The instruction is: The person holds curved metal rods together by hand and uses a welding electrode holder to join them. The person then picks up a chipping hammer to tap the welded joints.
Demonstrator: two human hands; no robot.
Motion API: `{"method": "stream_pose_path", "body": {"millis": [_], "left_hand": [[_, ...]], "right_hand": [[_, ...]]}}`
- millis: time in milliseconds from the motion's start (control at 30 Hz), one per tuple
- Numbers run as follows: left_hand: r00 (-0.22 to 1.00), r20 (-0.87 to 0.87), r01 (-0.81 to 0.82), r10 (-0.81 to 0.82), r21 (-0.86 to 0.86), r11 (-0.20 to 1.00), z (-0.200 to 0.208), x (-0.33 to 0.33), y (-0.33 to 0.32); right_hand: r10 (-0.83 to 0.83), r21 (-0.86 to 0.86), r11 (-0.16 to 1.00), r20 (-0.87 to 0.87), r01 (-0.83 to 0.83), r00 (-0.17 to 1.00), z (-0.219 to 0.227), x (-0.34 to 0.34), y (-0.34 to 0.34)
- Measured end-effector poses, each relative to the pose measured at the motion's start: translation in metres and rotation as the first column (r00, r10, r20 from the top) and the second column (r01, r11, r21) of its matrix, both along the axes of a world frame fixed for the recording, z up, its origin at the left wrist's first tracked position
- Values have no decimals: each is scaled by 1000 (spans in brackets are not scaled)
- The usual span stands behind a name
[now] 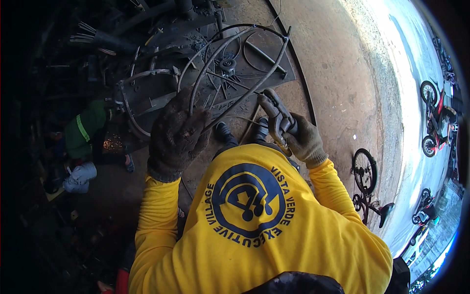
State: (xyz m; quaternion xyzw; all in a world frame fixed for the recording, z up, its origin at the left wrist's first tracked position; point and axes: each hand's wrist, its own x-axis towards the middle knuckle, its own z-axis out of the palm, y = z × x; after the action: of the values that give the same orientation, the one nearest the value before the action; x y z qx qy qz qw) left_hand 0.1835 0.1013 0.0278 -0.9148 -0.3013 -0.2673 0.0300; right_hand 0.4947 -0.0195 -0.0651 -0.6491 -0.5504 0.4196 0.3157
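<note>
My left hand, in a thick dark work glove, is closed around the ends of a bent metal rod frame. The frame's curved rods rise away from the glove and meet near the far top. To the right, my right hand wears a brownish knit glove. Its fingers are wrapped round a grey metal welding electrode holder. A thin dark rod appears to run leftward from the holder's jaws, passing beneath the frame from this view. The holder's head is close beside the frame's right rod; I cannot tell whether they touch.
A dark metal plate with a small round part and loose rods lies beyond my feet. Another person in green crouches at left near orange sparks. A bicycle stands right; motorcycles are farther out.
</note>
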Motion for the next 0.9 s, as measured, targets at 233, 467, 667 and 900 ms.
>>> {"method": "stream_pose_path", "body": {"millis": [233,467,667,900], "left_hand": [[1000,-1,-10,10,-42,999,-4,-3,0],[1000,24,11,-10,-61,998,-2,-3,2],[999,37,4,-3,-14,1000,0,-1,-1],[997,65,31,-29,-25,999,-1,-2,4]], "right_hand": [[5,-15,1000,27,-5,1000,1,0,0],[7,-12,1000,18,-6,1000,1,-1,0],[32,-25,999,99,-29,995,3,-1,2],[3,2,1000,49,-3,999,6,-2,2]]}}
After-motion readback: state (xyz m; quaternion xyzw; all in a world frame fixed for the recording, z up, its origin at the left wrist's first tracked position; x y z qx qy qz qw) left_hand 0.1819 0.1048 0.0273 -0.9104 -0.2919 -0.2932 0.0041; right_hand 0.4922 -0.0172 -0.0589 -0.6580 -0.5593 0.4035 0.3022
